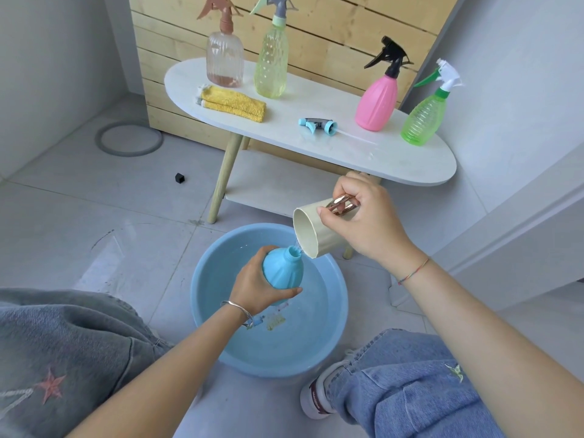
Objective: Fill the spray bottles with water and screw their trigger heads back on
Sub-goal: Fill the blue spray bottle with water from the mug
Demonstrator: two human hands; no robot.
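Pouring step: with your left hand [256, 287] grip wrapped round the blue bottle [282, 269] over the basin [336, 312] and right hand [363, 227] fingers curled on the cup [311, 233] handle, tip slowly, lip at the neck, so little spills.

1. Pale grey floor [94, 200] tiles fill the lower frame, softly lit.
2. Plain white walls [47, 58] stand upper left and right.
3. A wooden slat panel [331, 36] backs the white oval worktop [316, 90] on wooden legs, upper centre.
4. A grey ring [98, 140] lies on the floor, left.
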